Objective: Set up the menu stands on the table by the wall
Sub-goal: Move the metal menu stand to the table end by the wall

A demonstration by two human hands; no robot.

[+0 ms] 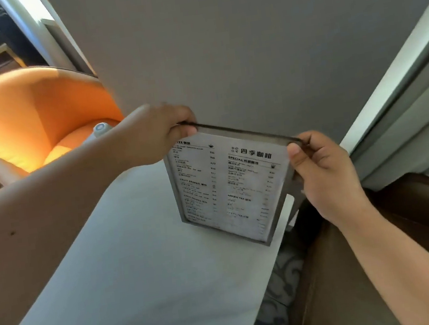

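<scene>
We are holding one menu stand (230, 187) upright on the white table (129, 270), its long axis running vertically and its printed face turned toward us, tilted slightly back toward the grey wall (245, 34). It is standing at the far right corner of the table, just beside the wall. Our left hand (157, 134) is gripping the top left corner, fingers closed over the rim; our right hand (322, 172) is pinching the top right corner and right edge. We are seeing one stand, one table and two hands. An orange chair (36, 118) is sitting past the table's left side, a brown seat (360, 265) lies to the right, and patterned flooring (285, 284) is showing between them.
</scene>
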